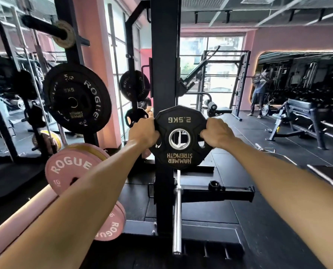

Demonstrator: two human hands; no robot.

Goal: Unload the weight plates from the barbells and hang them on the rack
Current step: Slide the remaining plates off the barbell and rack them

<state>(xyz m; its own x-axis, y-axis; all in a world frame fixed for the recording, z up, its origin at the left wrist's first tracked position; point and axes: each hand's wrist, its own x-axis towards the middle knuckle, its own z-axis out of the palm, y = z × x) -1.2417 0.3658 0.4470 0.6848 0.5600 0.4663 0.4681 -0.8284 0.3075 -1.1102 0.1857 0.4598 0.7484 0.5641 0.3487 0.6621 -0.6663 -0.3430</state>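
A small black 2.5 kg weight plate [179,136] with upside-down lettering and a chrome centre ring is held up in front of the black rack upright [164,65]. My left hand [143,133] grips its left edge and my right hand [216,133] grips its right edge, fingers curled through the plate's openings. Below the plate a chrome barbell sleeve [177,214] points toward me. On rack pegs at left hang black plates [77,98]. Pink plates [70,168] sit lower left.
Another black plate [134,85] hangs beyond the upright, and a small pale plate [63,33] sits on a high peg. A collar [214,185] rests on a black safety arm. A bench [301,115] and a distant person [259,94] stand at right on black floor.
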